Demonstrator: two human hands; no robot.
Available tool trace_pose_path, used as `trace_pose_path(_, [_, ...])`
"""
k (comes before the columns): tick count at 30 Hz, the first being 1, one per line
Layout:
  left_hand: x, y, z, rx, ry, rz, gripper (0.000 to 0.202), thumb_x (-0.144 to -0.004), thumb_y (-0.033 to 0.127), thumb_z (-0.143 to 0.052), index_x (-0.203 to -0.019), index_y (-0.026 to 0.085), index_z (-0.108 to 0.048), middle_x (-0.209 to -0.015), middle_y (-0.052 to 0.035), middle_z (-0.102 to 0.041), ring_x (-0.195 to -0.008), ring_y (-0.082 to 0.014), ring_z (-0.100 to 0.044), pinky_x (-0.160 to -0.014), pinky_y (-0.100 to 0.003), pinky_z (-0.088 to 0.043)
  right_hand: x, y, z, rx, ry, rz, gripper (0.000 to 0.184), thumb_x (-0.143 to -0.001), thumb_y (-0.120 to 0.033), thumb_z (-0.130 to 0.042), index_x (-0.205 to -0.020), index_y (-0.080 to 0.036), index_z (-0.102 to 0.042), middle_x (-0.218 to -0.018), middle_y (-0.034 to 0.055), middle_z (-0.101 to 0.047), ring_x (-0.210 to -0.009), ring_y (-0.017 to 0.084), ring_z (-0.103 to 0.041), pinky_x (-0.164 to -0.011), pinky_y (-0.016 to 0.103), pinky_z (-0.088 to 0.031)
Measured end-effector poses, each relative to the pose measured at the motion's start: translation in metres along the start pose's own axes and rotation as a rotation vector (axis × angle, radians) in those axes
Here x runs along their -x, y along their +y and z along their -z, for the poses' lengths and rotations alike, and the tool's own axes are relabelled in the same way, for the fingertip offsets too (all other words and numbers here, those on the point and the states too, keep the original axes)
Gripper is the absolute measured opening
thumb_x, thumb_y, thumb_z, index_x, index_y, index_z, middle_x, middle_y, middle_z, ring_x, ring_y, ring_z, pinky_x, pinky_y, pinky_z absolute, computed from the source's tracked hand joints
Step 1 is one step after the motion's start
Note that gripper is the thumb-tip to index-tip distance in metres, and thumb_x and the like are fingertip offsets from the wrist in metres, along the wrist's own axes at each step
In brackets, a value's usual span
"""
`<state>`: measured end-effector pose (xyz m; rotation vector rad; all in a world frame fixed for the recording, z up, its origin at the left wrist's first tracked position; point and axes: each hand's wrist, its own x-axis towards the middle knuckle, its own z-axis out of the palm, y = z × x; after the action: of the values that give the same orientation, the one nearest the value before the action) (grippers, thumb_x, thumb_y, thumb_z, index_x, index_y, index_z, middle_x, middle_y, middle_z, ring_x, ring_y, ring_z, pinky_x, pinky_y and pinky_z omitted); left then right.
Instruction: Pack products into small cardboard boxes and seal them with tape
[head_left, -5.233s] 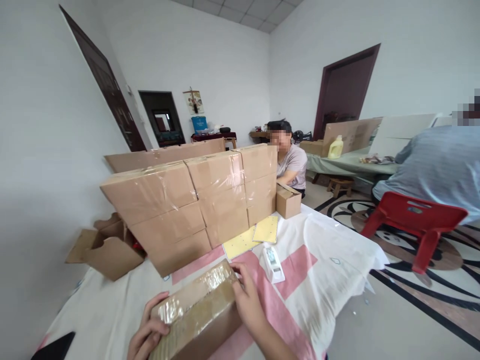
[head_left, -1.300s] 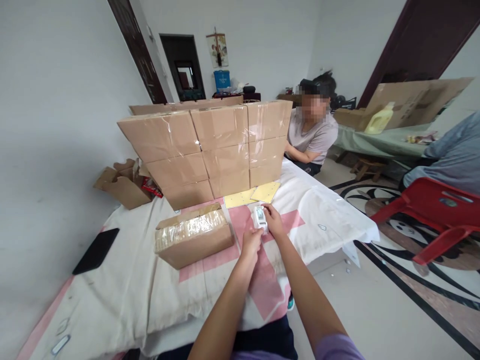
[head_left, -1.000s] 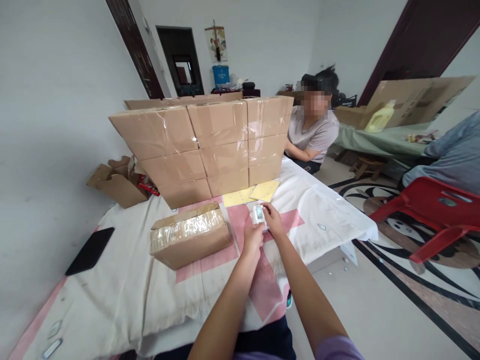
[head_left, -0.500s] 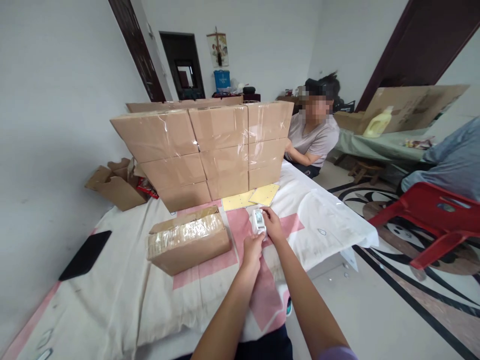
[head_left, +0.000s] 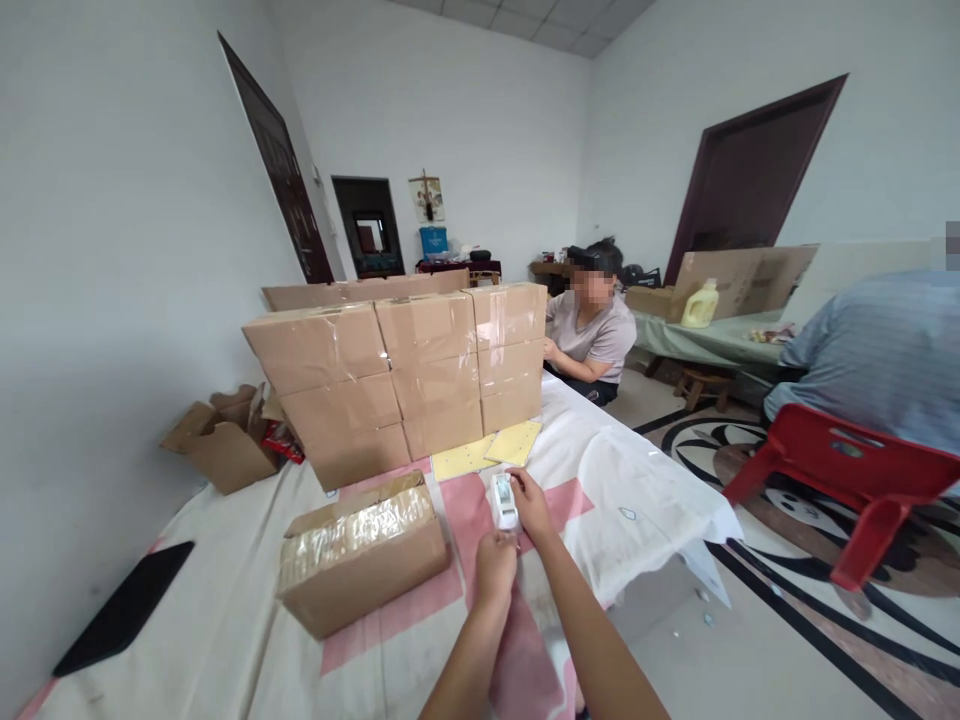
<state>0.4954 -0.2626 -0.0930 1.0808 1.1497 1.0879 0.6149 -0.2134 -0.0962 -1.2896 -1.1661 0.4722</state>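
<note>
A small white device (head_left: 504,500) with a pale greenish window on its upper face is between my hands, above the pink and white cloth (head_left: 600,560). My left hand (head_left: 495,566) is closed at its lower end, thumb side up. Against its right edge press the bent fingers of my right hand (head_left: 531,508). Just beyond lie two yellow sheets (head_left: 463,460) with dark specks, one overlapping the other. A taped cardboard box (head_left: 367,560) rests to the left of my hands.
Stacked cardboard boxes (head_left: 405,380) form a wall behind the sheets. A person (head_left: 596,330) crouches beyond its right end. An open carton (head_left: 225,440) and a black flat panel (head_left: 124,610) lie left. Right are a red chair (head_left: 847,470) and another seated person (head_left: 877,330).
The view has tilted up, so the boxes and table sit lower in it. Both hands still hold the white device, with my left hand now mostly below its lower end.
</note>
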Motion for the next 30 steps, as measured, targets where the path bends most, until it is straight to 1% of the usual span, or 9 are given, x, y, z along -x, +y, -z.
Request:
trace_pose_path(7, [0.019, 0.021, 0.010, 0.030, -0.031, -0.142, 0.046, -0.065, 0.055, -0.079, -0.055, 0.019, -0.052, -0.053, 0.0018, -0.045, -0.055, -0.0147, -0.045, -0.054, -0.025, -0.037, 0.003, -0.022, 0.003, -0.041, 0.099, 0.033, 0.038, -0.087, -0.055, -0.053, -0.103, -0.025, -0.068, -0.106, 0.0115, -0.073, -0.097, 0.033, -0.069, -0.085, 0.050, -0.058])
trace_pose_path(12, [0.036, 0.058, 0.039, 0.017, -0.032, -0.235, 0.038, -0.084, 0.056, -0.064, -0.076, 0.019, -0.062, -0.069, -0.0011, -0.058, -0.069, -0.0173, -0.054, -0.068, -0.026, -0.045, 0.001, -0.075, 0.012, -0.054, 0.156, 0.083, 0.042, -0.089, -0.055, -0.051, -0.104, -0.020, -0.068, -0.113, 0.0171, -0.068, -0.111, 0.035, -0.062, -0.100, 0.055, -0.049])
trace_pose_path(15, [0.047, 0.094, 0.063, -0.083, -0.001, -0.422, 0.027, -0.095, 0.042, -0.050, -0.087, 0.020, -0.063, -0.085, -0.0038, -0.064, -0.084, -0.0189, -0.058, -0.081, -0.027, -0.045, -0.001, -0.127, 0.015, -0.080, 0.016, 0.122, 0.034, -0.091, -0.051, -0.057, -0.099, -0.021, -0.072, -0.104, 0.0103, -0.072, -0.105, 0.029, -0.066, -0.100, 0.044, -0.051])
trace_pose_path(17, [0.051, 0.116, 0.078, -0.139, 0.018, -0.462, 0.024, -0.097, 0.039, -0.047, -0.091, 0.021, -0.061, -0.090, -0.0046, -0.065, -0.089, -0.0201, -0.060, -0.083, -0.027, -0.044, -0.001, -0.166, 0.015, -0.106, -0.168, 0.213, 0.026, -0.094, -0.044, -0.060, -0.103, -0.022, -0.073, -0.107, 0.0080, -0.072, -0.107, 0.026, -0.065, -0.097, 0.039, -0.051])
trace_pose_path(19, [0.054, 0.132, 0.092, -0.187, 0.035, -0.488, 0.023, -0.099, 0.038, -0.045, -0.092, 0.022, -0.060, -0.089, -0.0038, -0.065, -0.087, -0.0199, -0.060, -0.081, -0.027, -0.043, 0.003, -0.201, 0.013, -0.038, -0.355, 0.344, 0.020, -0.096, -0.037, -0.061, -0.105, -0.024, -0.073, -0.107, 0.0060, -0.071, -0.106, 0.025, -0.065, -0.096, 0.038, -0.049])
trace_pose_path(21, [0.059, 0.140, 0.105, -0.240, 0.044, -0.516, 0.024, -0.101, 0.039, -0.043, -0.092, 0.022, -0.058, -0.083, -0.0018, -0.063, -0.079, -0.0183, -0.058, -0.075, -0.026, -0.042, 0.010, -0.228, 0.008, 0.111, -0.463, 0.432, 0.017, -0.094, -0.034, -0.064, -0.106, -0.026, -0.073, -0.107, 0.0048, -0.070, -0.105, 0.025, -0.063, -0.098, 0.041, -0.045])
trace_pose_path(23, [0.064, 0.143, 0.115, -0.312, 0.050, -0.560, 0.025, -0.102, 0.038, -0.040, -0.093, 0.023, -0.058, -0.081, -0.0006, -0.063, -0.073, -0.0170, -0.057, -0.071, -0.026, -0.040, 0.019, -0.243, 0.001, 0.277, -0.497, 0.472, 0.016, -0.093, -0.034, -0.068, -0.106, -0.027, -0.072, -0.107, 0.0044, -0.070, -0.106, 0.027, -0.061, -0.104, 0.047, -0.038])
trace_pose_path(27, [0.074, 0.147, 0.130, -0.498, 0.088, -0.621, 0.028, -0.103, 0.036, -0.038, -0.099, 0.023, -0.062, -0.085, -0.0024, -0.068, -0.074, -0.0184, -0.061, -0.070, -0.028, -0.040, 0.031, -0.252, -0.017, 0.460, -0.527, 0.544, 0.008, -0.096, -0.028, -0.064, -0.092, -0.025, -0.071, -0.107, 0.0039, -0.068, -0.109, 0.027, -0.057, -0.111, 0.052, -0.025])
trace_pose_path(30, [0.074, 0.154, 0.148, -0.627, 0.251, -0.529, 0.032, -0.103, 0.035, -0.036, -0.106, 0.022, -0.066, -0.092, -0.0066, -0.073, -0.080, -0.0235, -0.066, -0.074, -0.032, -0.044, 0.032, -0.259, -0.025, 0.498, -0.475, 0.597, 0.012, -0.097, -0.024, -0.061, -0.088, -0.024, -0.068, -0.106, 0.0042, -0.067, -0.108, 0.026, -0.055, -0.111, 0.051, -0.023])
